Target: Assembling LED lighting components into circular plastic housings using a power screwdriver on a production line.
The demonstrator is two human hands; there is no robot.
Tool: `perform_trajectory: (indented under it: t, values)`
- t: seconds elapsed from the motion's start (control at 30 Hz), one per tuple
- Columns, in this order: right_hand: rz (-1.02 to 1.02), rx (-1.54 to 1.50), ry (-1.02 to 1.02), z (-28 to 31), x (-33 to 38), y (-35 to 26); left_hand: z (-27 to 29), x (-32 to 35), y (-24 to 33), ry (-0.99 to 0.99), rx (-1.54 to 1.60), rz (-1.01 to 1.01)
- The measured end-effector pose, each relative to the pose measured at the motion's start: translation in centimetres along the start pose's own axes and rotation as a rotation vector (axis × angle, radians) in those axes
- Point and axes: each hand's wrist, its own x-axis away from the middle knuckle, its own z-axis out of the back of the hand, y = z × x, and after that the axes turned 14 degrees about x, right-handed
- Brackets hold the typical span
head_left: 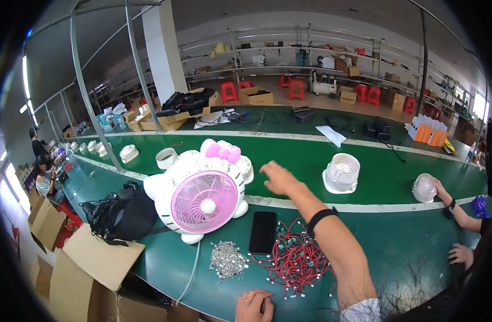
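Note:
My right hand (279,178) reaches out over the green belt, fingers apart and slightly bent, with nothing seen in them. Just left of it a white round housing (247,169) shows partly behind a white cat-shaped fan (203,188) with a pink grille and bow. At the near table edge rests my left hand (252,306), its fingers curled in and nothing visible in them. Beyond the left hand lie a pile of small metal screws (227,260), a black phone (262,232) and a tangle of red wires (299,258) with small connectors, partly under my right forearm.
On the belt stand a white cylindrical housing (343,173) and a white ring (166,158). At right, a co-worker's hand (443,192) holds a translucent white cup-shaped part (424,188). A black bag (122,214) and an open cardboard box (90,268) are at left; a metal post (87,91) rises there.

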Motion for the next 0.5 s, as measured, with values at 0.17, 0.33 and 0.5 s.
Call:
perform_trajectory:
  t: [0.17,0.33,0.5]
  values:
    - [-0.018,-0.015,-0.148,-0.6,-1.6,-6.0,-0.2,-0.4,0.1,0.122,0.034,-0.051]
    - [-0.316,0.010,0.151,0.2,-2.3,-3.7,0.9,-0.5,0.4,0.054,0.111,-0.023]
    - [-0.509,-0.325,0.513,4.1,-1.0,0.2,1.6,-0.7,2.2,0.011,0.093,0.114]
